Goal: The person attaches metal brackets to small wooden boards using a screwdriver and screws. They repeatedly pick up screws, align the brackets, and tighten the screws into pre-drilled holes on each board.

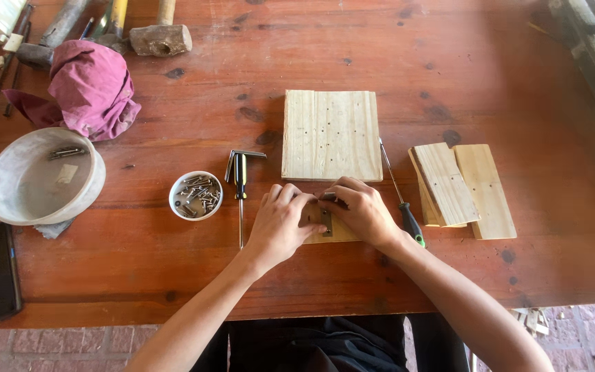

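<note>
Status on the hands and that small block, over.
Left hand and right hand both pressing small block at board edge. Metal piece pinned between the hands. Screwdrivers flank the hands, neither blocking.

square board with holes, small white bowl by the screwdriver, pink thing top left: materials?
Square board: pale unfinished softwood, visible grain, small drilled holes. Small white bowl: smooth and glossy, plastic or ceramic, unclear; holds metal screws. Pink thing: crumpled cloth, soft folds.
</note>
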